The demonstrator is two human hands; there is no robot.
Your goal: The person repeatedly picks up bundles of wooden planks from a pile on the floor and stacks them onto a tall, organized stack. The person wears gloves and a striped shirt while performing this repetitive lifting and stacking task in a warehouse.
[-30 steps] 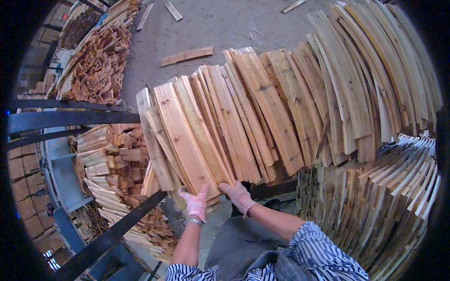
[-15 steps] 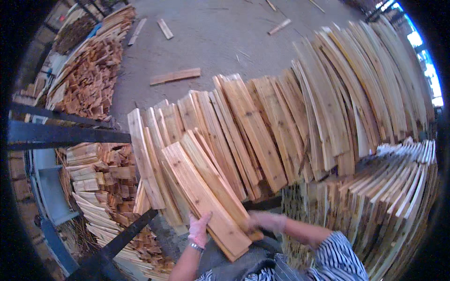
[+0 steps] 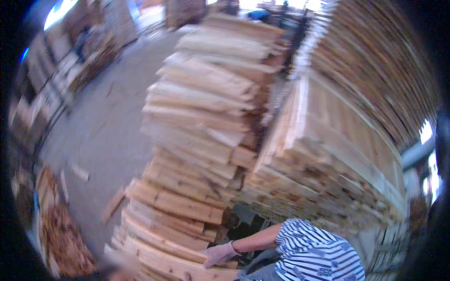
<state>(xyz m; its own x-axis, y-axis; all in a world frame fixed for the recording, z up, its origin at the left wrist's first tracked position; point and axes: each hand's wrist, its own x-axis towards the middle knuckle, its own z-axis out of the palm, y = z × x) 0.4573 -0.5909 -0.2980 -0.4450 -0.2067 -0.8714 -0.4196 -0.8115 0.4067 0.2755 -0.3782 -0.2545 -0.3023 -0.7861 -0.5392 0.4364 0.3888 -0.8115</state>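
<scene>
My right hand (image 3: 219,254), in a pale pinkish glove, reaches in at the bottom centre from a striped sleeve. Its fingers close over the near end of a wooden board (image 3: 173,262), a long brown plank with dark knots. This board lies at the near end of a long row of leaning, overlapping boards (image 3: 183,201). I cannot make out my left hand. A smeared pale patch (image 3: 119,264) at the lower left is too blurred to identify.
A tall block of stacked planks (image 3: 328,145) stands right of the row, with more upright boards (image 3: 375,61) behind it. Wood pieces (image 3: 65,234) are heaped at the lower left. Loose offcuts (image 3: 80,173) lie on the grey floor (image 3: 108,122).
My view has swung to the right along the row. The two boards held before me have left the centre of view. My right hand has gone from blurred motion to a board's end.
</scene>
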